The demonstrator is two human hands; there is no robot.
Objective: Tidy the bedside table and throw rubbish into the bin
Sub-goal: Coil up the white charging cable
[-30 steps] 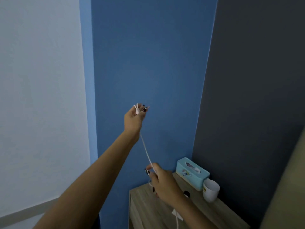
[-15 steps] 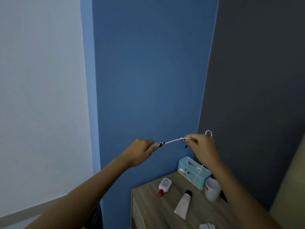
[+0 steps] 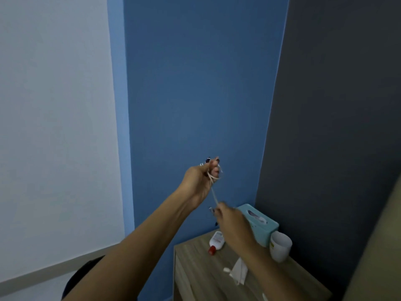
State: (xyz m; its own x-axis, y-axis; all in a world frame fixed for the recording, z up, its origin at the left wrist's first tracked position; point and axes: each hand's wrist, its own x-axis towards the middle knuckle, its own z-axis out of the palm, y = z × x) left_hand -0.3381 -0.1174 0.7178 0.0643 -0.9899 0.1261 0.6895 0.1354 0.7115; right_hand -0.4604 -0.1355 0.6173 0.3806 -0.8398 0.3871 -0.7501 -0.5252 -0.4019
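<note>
A thin white cable [image 3: 213, 192] stretches between both hands, held up in front of the blue wall. My left hand [image 3: 202, 179] is raised with several loops of the cable wound around its fingers. Lower and to the right, my right hand [image 3: 233, 224] pinches the cable's free length above the wooden bedside table [image 3: 195, 276]. On the table lie a small white bottle with a red cap [image 3: 216, 241], a crumpled white tissue [image 3: 238, 272] and a small white piece [image 3: 226, 270] beside it.
A teal tissue box [image 3: 260, 222] and a white cup [image 3: 280, 246] stand at the table's back right corner against the dark grey wall. A dark object [image 3: 80, 276] shows low on the left beside the table. A beige edge [image 3: 377, 246] fills the lower right.
The cable, pulled level between my hands half a second ago, now runs steeply. My left hand has risen with more loops on it, and my right hand has dropped toward the table.
</note>
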